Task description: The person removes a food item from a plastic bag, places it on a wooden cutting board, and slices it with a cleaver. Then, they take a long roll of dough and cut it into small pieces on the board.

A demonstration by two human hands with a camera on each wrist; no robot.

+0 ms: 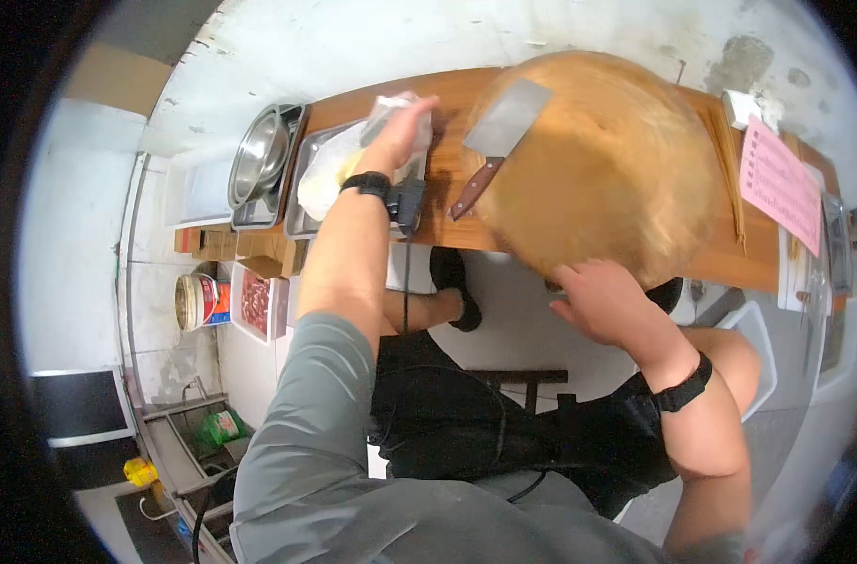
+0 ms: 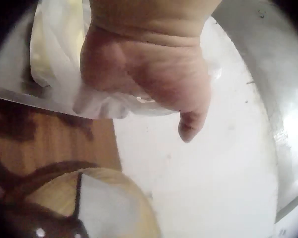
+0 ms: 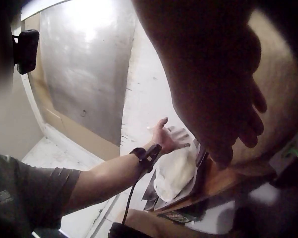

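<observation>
My left hand [image 1: 400, 141] is over a metal tray [image 1: 302, 227] on the wooden table. In the tray lies a translucent plastic bag [image 1: 318, 169] with something pale yellow inside. The left wrist view shows the fingers behind a layer of the thin plastic [image 2: 102, 101], thumb outside it. Seen from the right wrist, that left hand [image 3: 168, 140] has its fingers spread against the bag. My right hand [image 1: 605, 303] hangs loosely at the near edge of a large round chopping board [image 1: 616, 188], holding nothing. A cleaver [image 1: 511, 120] with a brown wooden handle lies on the board's left side.
Steel bowls [image 1: 259, 155] stand left of the tray. Below them are a tub of red meat [image 1: 257, 301] and a labelled bucket [image 1: 198, 301]. Thin sticks [image 1: 726, 179] and a pink printed sheet [image 1: 781, 174] lie right of the board. The wall runs behind the table.
</observation>
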